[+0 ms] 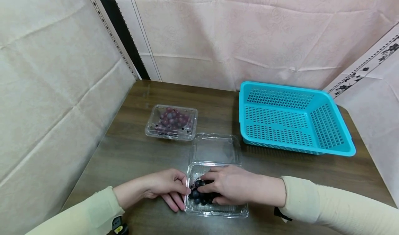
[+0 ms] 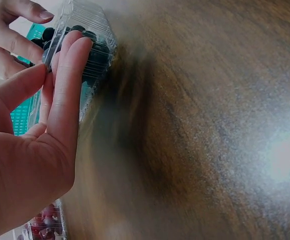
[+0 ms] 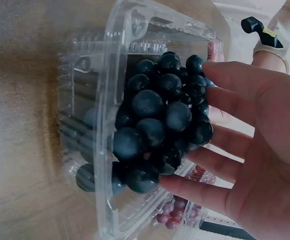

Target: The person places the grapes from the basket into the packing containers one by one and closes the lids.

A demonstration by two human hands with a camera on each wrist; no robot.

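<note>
The bunch of dark blue-black grapes (image 1: 199, 192) is sitting in the open clear plastic clamshell box (image 1: 218, 210) at the table's near edge. The right hand (image 1: 230, 184) is reaching in, fingers curling under the bunch, seemingly to lift it. The left hand (image 1: 166, 188) is pressing straight fingers against the box's left wall, apparently steadying it. Beyond are lying one closed clear box of red grapes (image 1: 172, 121) and one empty turquoise perforated plastic basket (image 1: 293, 119) on the dark wooden table (image 1: 131, 148).
</note>
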